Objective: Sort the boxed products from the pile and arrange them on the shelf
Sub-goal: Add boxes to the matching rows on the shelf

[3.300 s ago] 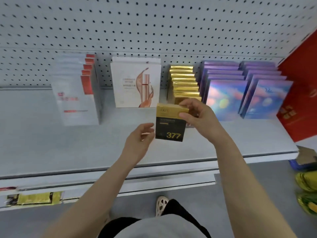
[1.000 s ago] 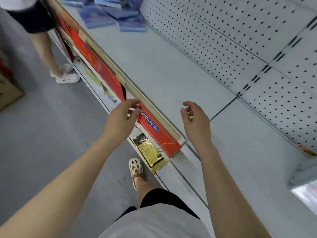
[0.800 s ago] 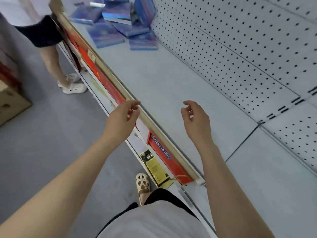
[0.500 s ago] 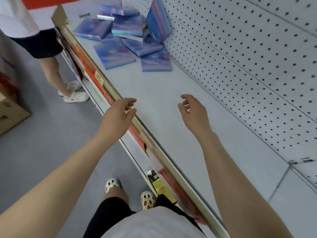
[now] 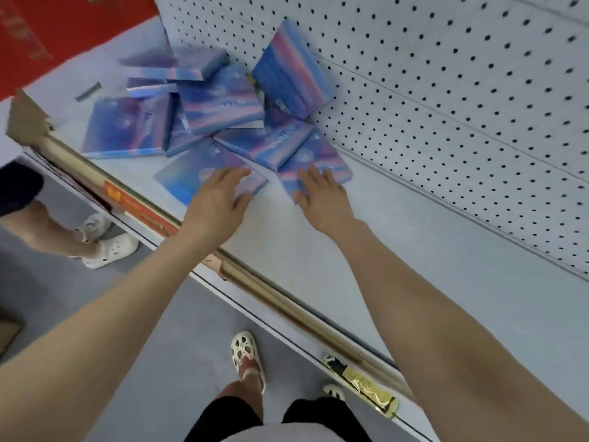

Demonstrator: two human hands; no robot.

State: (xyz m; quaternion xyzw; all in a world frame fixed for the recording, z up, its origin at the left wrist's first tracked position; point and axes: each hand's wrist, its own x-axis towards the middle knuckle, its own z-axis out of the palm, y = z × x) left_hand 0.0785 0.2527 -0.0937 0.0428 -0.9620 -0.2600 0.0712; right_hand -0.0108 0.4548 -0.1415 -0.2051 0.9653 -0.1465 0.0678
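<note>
A pile of boxes (image 5: 223,113) lies on the shelf (image 5: 318,250), at the far left, close to the wall with holes (image 5: 446,90). The boxes are flat and shiny, blue and pink. Most lie flat and mixed up, some on top of others. One tilted box (image 5: 293,71) leans against the wall.

The left hand (image 5: 220,194) has its fingers spread, and it rests on the near flat box (image 5: 188,173) at the front of the pile. The right hand (image 5: 322,193) is spread too, with its fingers on the right box (image 5: 322,154) by the wall. Neither hand has curled around a box yet.

The boxes look thin, light and stiff, like card. The shiny skin may be slippery, so a flat hand could just slide over the top. A corner could get dented if squeezed hard. I think the best way is to hook a thumb under a free edge and pinch the box by its two long sides. Boxes on top should come first, or the pile may slip.

Another person's legs (image 5: 63,231) stand on the floor at the left.
</note>
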